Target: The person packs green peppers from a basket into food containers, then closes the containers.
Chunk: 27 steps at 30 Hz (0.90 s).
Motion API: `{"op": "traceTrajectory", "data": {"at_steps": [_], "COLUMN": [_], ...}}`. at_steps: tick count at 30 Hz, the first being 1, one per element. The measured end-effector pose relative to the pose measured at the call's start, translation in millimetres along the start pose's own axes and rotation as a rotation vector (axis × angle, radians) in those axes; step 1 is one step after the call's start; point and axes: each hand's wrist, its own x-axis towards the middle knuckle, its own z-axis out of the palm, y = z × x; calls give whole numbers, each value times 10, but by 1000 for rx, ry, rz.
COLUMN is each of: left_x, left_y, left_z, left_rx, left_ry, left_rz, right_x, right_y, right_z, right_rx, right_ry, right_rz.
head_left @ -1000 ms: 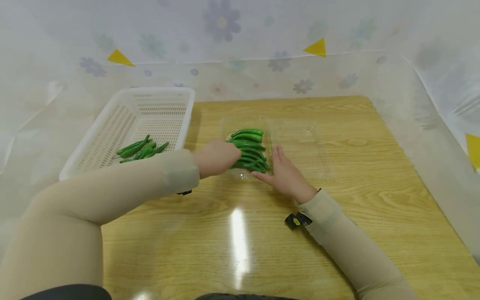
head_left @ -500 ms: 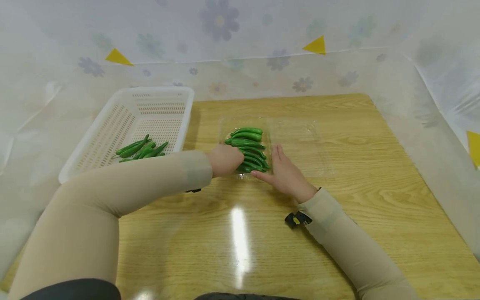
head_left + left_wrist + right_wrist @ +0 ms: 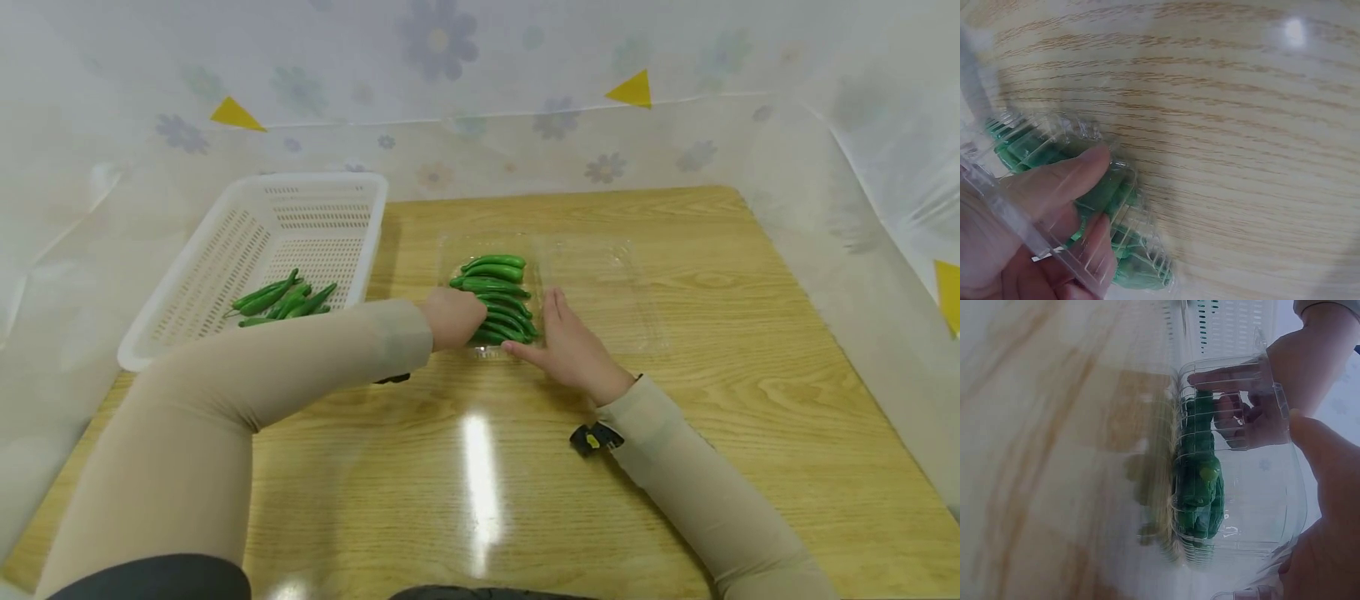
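A clear plastic clamshell box [image 3: 491, 352] lies opened flat, its bottom half filled with a row of green chili peppers [image 3: 497, 286]. My left hand [image 3: 454, 318] reaches into its front left part; in the left wrist view the thumb [image 3: 1088, 165] and curled fingers meet around a green chili pepper, partly hidden by the box wall. My right hand [image 3: 573, 346] rests at the box's front right corner, fingers straight along the hinge side. In the right wrist view its thumb [image 3: 1304, 434] touches the rim.
A white slotted basket [image 3: 377, 221] stands at the back left, with several green peppers [image 3: 281, 302] inside. The box's clear lid [image 3: 596, 296] lies flat on the wooden table [image 3: 720, 317] to the right. A pale flowered sheet [image 3: 480, 158] rises behind.
My left hand has moved slightly right inside the box, and the front peppers lie more evenly in the row. My right hand has stayed in place.
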Motion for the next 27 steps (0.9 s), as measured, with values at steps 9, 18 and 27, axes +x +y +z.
{"op": "traceTrajectory", "data": {"at_steps": [9,18,27], "left_x": [66,112,108], "left_y": [-7,-2,-17], "left_z": [1,-3,-55], "left_rx": [-6,-33,-80], "left_ry": [-16,4,28], "left_rz": [-11,-27,-26], "right_x": [-7,0,-10], "right_y": [-2,6,5], "right_z": [-4,6,-1], "right_rx": [-2,-7,-2], "right_ry": [-4,-8,-3], "right_rz": [-1,6,3]}}
